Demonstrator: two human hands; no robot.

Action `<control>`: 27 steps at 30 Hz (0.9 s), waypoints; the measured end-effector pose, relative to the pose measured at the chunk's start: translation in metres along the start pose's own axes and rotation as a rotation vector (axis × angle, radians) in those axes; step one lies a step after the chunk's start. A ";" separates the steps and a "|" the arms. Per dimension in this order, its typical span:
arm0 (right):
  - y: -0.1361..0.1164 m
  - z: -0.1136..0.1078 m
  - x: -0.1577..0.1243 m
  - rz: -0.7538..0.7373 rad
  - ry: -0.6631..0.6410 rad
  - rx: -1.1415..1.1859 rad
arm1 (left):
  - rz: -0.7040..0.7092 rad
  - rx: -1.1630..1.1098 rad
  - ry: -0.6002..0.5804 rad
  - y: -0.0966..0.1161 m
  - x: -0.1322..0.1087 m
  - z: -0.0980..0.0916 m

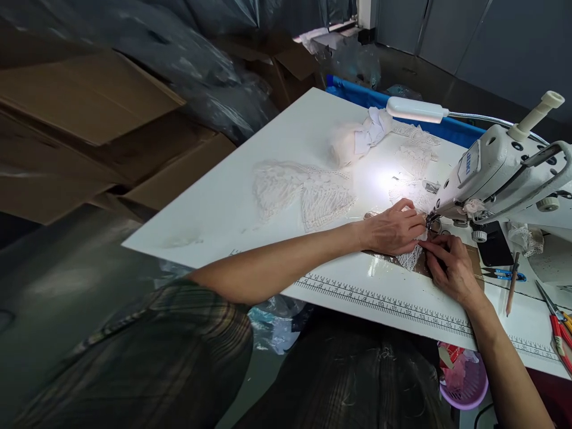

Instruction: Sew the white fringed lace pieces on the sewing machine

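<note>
White lace [410,258] lies under the needle area of a white sewing machine [496,167]. My left hand [395,229] rests on the lace left of the presser foot, its fingers bent and close together, pressing the lace. My right hand [451,265] is just in front of the foot, its thumb and forefinger closed at the lace edge near my left fingertips. More lace pieces [304,190] are spread on the white table [214,220] to the left. A white bundle [357,140] and further lace [415,152] lie behind, under the lamp [415,110].
Right of my right hand are a black phone [495,244], blue snips [503,274], a pencil [513,285] and red-handled scissors [558,336]. A ruler strip [379,302] follows the front edge. Cardboard boxes [84,101] stand left; a purple basket [469,384] is below.
</note>
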State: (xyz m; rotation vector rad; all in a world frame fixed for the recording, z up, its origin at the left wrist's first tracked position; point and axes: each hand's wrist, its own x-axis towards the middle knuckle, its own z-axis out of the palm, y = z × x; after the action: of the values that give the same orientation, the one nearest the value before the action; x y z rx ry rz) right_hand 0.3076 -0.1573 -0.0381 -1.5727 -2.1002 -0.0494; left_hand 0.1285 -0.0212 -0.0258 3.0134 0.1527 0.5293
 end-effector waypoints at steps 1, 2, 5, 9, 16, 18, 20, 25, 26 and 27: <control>0.000 0.000 0.000 0.000 -0.003 -0.003 | 0.001 -0.017 0.000 0.000 0.000 0.000; -0.001 0.000 0.000 0.003 -0.008 -0.006 | 0.003 -0.033 -0.005 -0.001 0.000 0.001; -0.002 -0.001 0.001 0.007 -0.029 -0.017 | 0.007 -0.053 -0.019 -0.003 -0.002 0.002; -0.003 -0.003 0.001 -0.006 -0.049 -0.057 | 0.006 -0.044 0.015 -0.004 -0.004 0.004; -0.005 -0.002 0.003 0.039 -0.035 -0.056 | 0.009 0.098 0.029 -0.005 -0.006 0.007; -0.006 -0.002 0.004 0.051 -0.028 -0.052 | 0.001 0.152 0.046 -0.003 -0.006 0.008; -0.007 -0.002 0.006 0.069 -0.032 -0.053 | -0.019 0.188 0.061 -0.001 -0.005 0.008; -0.008 0.001 0.010 0.108 -0.058 -0.078 | -0.106 0.221 0.057 0.003 -0.001 0.012; -0.008 0.001 0.010 0.116 -0.061 -0.089 | -0.122 0.227 0.052 0.004 -0.001 0.014; -0.008 0.002 0.011 0.120 -0.060 -0.101 | -0.134 0.232 0.047 0.004 -0.001 0.015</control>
State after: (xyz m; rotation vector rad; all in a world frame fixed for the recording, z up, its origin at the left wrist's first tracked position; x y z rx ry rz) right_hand 0.2975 -0.1497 -0.0336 -1.7772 -2.0728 -0.0687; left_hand 0.1333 -0.0262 -0.0395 3.1829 0.4459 0.6087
